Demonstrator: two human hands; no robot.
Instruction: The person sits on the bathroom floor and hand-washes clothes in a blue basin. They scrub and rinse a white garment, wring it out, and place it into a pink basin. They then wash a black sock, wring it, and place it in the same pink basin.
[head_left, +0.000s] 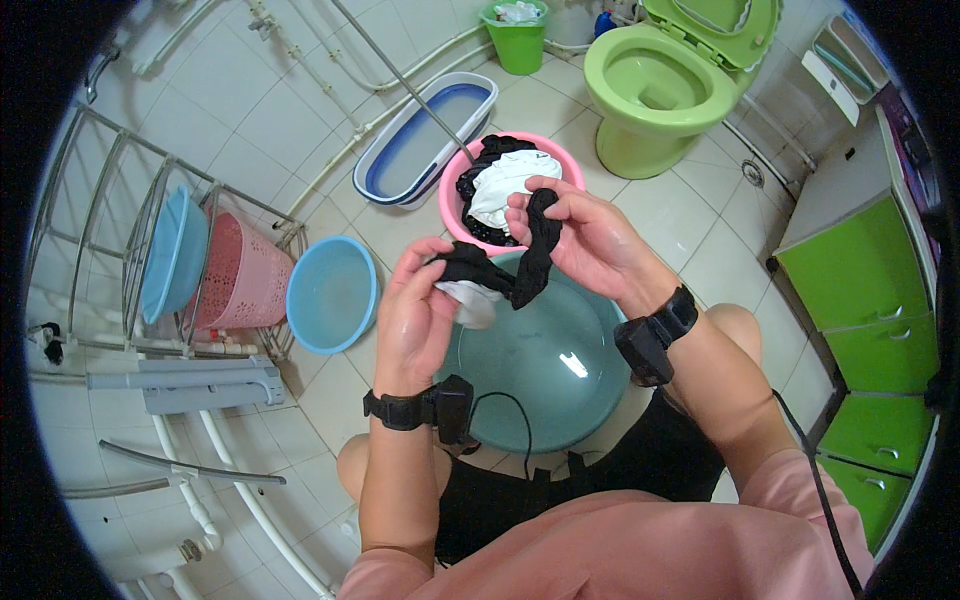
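A small black knitted piece, apparently a sock (534, 255), stretches between my two hands in the head view. My left hand (416, 322) pinches its lower left end, where a white fabric part (474, 302) hangs beneath the black. My right hand (600, 236) grips the upper end between thumb and fingers. Both hands are raised over the far side of a large teal basin (540, 427), whose inside looks wet and catches the light. Just beyond it, a pink basin (448, 196) holds a white garment (510, 184) and black clothes (501, 144).
A white-and-blue folding tub (364, 187) and a blue basin (332, 296) lie left on the tiled floor. A metal rack (161, 191) lines the left wall. A green toilet (645, 139) stands at the back right, green cabinets (855, 277) at right. A thin pole (405, 79) slants into the pink basin.
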